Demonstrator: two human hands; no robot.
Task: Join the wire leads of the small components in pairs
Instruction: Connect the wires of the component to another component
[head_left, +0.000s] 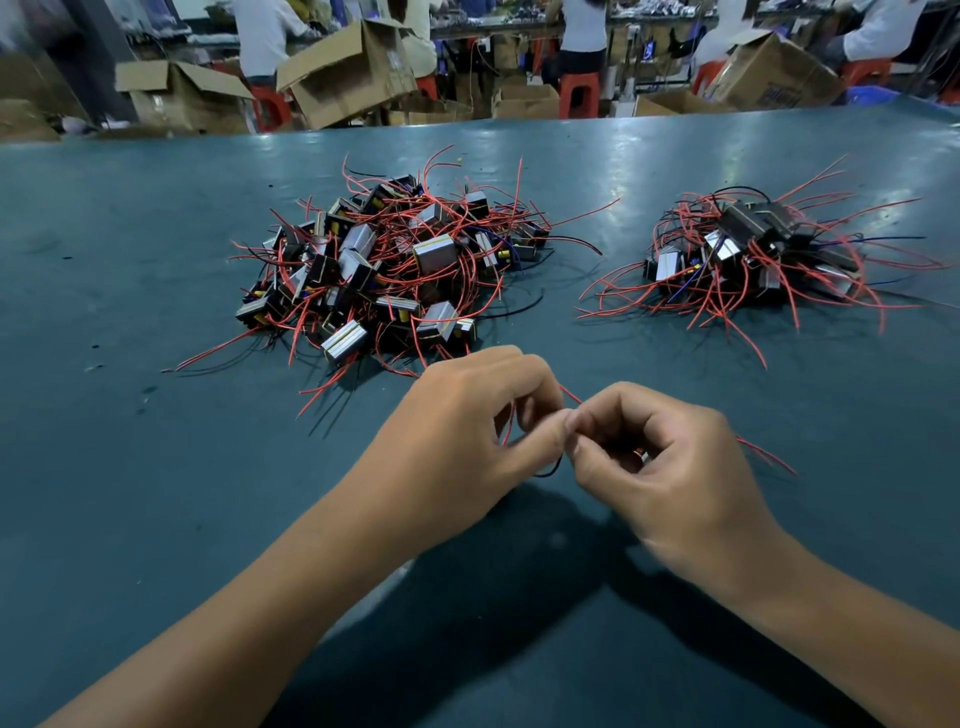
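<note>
Thin red wire leads (570, 396) are pinched between the curled fingers of the left hand (457, 441) and the right hand (665, 467), which meet fingertip to fingertip just above the desk (130, 467). Farther back, a large pile of components (384, 265) is seen on the left and a smaller pile (753, 254) on the right, well apart.

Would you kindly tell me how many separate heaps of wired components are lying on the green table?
2: a larger heap left of centre, and a smaller heap to the right. Both hands may hide further components.
</note>
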